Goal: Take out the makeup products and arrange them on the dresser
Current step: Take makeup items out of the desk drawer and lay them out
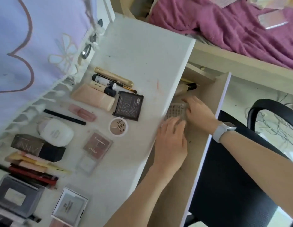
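Both my hands reach into the open drawer [206, 102] under the white dresser top [142, 51]. My left hand [171, 141] and my right hand [198, 112] each touch a flat grey patterned sheet [177, 110] lying in the drawer; whether they grip it is unclear. A black-capped item [191, 86] lies at the drawer's far end. On the dresser lie several makeup products: a dark square palette [128, 105], a round compact [118, 126], a brown eyeshadow palette [97, 145], a gold tube [113, 77] and a white oval case [56, 132].
A lilac cloth [36, 43] with a fringe hangs over the dresser's back left. A black chair [232, 185] stands right of the drawer. A purple blanket [232, 30] lies on the bed beyond. Boxes and pencils crowd the dresser's near left.
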Demonstrator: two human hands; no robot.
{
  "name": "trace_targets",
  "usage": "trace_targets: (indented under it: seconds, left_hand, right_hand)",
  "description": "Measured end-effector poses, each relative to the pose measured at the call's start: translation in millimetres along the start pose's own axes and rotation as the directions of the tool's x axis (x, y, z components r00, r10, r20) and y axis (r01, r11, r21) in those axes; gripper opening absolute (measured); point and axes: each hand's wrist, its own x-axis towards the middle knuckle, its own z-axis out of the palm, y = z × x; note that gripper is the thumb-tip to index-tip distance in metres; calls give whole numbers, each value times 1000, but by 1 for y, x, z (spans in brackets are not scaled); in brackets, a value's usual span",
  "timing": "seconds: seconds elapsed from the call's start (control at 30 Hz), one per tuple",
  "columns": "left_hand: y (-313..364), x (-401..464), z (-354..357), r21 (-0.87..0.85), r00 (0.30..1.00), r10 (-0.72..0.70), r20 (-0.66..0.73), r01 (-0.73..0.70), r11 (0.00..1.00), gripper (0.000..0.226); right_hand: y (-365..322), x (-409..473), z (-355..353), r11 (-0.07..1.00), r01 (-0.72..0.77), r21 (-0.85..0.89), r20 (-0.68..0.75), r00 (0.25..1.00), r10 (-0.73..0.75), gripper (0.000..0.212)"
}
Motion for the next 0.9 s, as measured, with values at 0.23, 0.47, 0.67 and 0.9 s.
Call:
trace_targets:
  seconds: [0.23, 0.47, 0.67, 0.9]
  left_hand:
    - [-44, -46, 50, 347, 868, -337, 365, 209, 914, 62]
    - [-57, -59, 70, 515, 815, -396, 423, 143, 845, 72]
    - [-56, -58, 67, 487, 846, -350, 402, 127, 864, 58]
    - [-44, -65, 67, 433, 865, -215, 453, -2, 902, 48]
  right_hand:
    - [-7, 17, 40, 983, 31, -183, 136, 991, -6, 86]
    - [6, 13, 45, 983, -29, -180, 177, 982, 61, 98]
    - [7, 6, 26, 960, -1, -279, 153, 987, 46, 69]
    - [11, -8, -18, 977, 25, -212, 77, 997, -9, 44]
